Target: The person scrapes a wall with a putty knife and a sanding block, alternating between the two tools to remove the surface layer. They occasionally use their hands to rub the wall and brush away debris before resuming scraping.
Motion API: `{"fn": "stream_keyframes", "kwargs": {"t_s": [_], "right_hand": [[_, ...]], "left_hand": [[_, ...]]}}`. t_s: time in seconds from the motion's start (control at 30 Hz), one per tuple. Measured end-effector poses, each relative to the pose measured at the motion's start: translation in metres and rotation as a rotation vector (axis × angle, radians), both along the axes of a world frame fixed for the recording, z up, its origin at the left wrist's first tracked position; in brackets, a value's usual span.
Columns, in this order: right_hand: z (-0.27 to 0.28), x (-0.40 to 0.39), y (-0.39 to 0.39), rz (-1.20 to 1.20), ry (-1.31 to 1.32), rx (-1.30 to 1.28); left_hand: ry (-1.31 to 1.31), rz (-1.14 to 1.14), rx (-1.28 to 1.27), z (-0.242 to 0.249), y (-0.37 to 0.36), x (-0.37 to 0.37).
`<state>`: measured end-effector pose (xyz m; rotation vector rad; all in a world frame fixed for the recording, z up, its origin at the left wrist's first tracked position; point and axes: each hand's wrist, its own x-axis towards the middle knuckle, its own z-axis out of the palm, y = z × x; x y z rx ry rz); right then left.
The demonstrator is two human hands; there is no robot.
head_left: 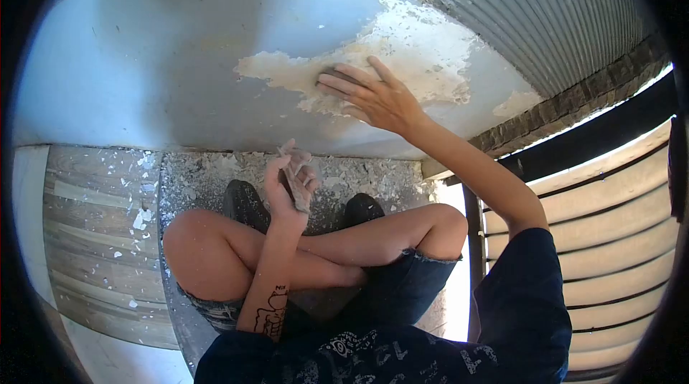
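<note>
My right hand (377, 97) lies against the painted wall (194, 47), fingers outstretched and spread, over a bare, pale patch (423, 39) where the paint has come away. A dark shadow shows along its fingertips. Low in front of my crossed legs, my left hand (287, 179) is turned palm up, its fingers curled around a flat, dust-covered scraper-like piece (296, 194). Grey dust coats those fingers. The peeled patch has ragged edges, with blue-grey paint around it.
Paint flakes litter the grey floor (204, 176) along the wall's foot and the wood-look planks (100, 204) at left. Corrugated sheet (545, 11) borders the wall at upper right. A slatted panel (596, 240) stands close by my right arm.
</note>
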<state>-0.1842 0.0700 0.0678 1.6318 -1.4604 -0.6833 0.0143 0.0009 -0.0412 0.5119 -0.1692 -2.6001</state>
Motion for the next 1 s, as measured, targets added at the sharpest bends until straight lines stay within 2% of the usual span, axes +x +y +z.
{"fn": "stream_keyframes", "kwargs": {"t_s": [0.07, 0.13, 0.17, 0.23, 0.37, 0.43, 0.47, 0.53, 0.57, 0.63, 0.67, 0.73, 0.97, 1.0], "right_hand": [[0.000, 0.003, -0.007, 0.057, -0.028, -0.029], [0.006, 0.002, -0.007, 0.128, -0.023, 0.031], [0.006, 0.001, -0.008, 0.120, -0.020, 0.014], [0.003, 0.000, -0.009, 0.279, -0.431, 0.055], [-0.002, 0.027, 0.008, 0.255, -0.514, 0.006], [-0.002, 0.063, 0.024, 0.223, -1.434, -0.294], [-0.011, 0.076, 0.030, 0.234, -1.442, -0.291], [-0.027, 0.094, 0.042, 0.306, -2.241, -0.475], [-0.031, 0.100, 0.046, 0.305, -2.254, -0.467], [-0.034, 0.110, 0.051, 0.148, -2.976, -0.600], [-0.039, 0.112, 0.052, 0.144, -2.986, -0.595], [-0.050, 0.112, 0.052, 0.138, -3.323, -0.737], [-0.064, 0.106, 0.056, 0.016, -3.212, -0.845], [-0.064, 0.105, 0.058, -0.072, -3.095, -0.921]], "left_hand": [[-0.005, 0.017, 0.000, -0.010, -0.003, 0.001], [0.208, 0.080, -0.017, -0.014, -0.006, 0.002], [0.211, 0.070, -0.032, -0.014, -0.006, 0.002], [0.228, 0.068, -0.048, -0.011, -0.004, 0.003], [0.259, 0.028, -0.081, -0.018, -0.005, -0.001], [0.243, -0.028, -0.148, -0.016, -0.005, 0.000], [0.235, -0.018, -0.153, -0.013, -0.005, 0.000], [0.223, -0.112, -0.257, -0.004, -0.001, -0.001], [0.212, -0.105, -0.255, 0.000, 0.002, -0.001], [0.177, -0.104, -0.217, 0.005, 0.005, -0.001], [0.168, -0.099, -0.216, 0.002, 0.004, -0.001], [0.105, -0.115, -0.267, -0.004, 0.002, -0.002], [0.009, -0.144, -0.345, 0.002, 0.006, -0.001], [0.064, -0.165, -0.313, 0.004, 0.006, -0.002]]}}
